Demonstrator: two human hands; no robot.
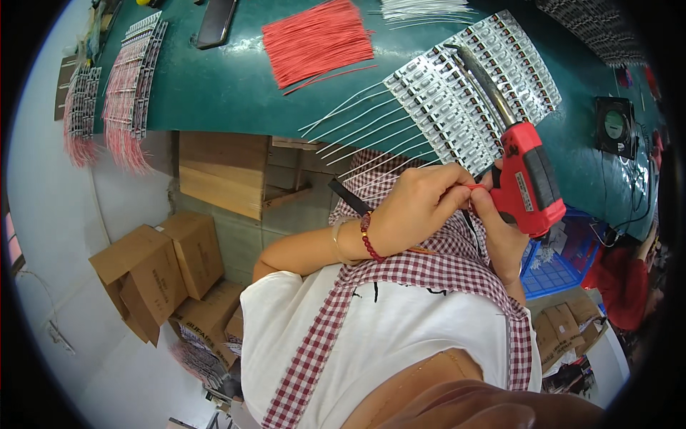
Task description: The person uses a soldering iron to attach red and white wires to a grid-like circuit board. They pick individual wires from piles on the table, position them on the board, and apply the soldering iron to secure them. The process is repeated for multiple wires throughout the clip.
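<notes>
My left hand is closed, thumb and forefinger pinching a thin red wire in front of the checked apron. My right hand is wrapped round the grip of a red and black soldering gun, its fingertips meeting the left ones at the wire. The gun's metal tube and bent tip reach over a panel of small circuit boards on the green table. Several white wires stick out from the panel's left side over the table edge. A heap of red wires lies left of the panel.
White wires and a phone lie at the table's back. More board panels with red wires hang over its left end. A black square device stands at right, above a blue basket. Cardboard boxes stand lower left.
</notes>
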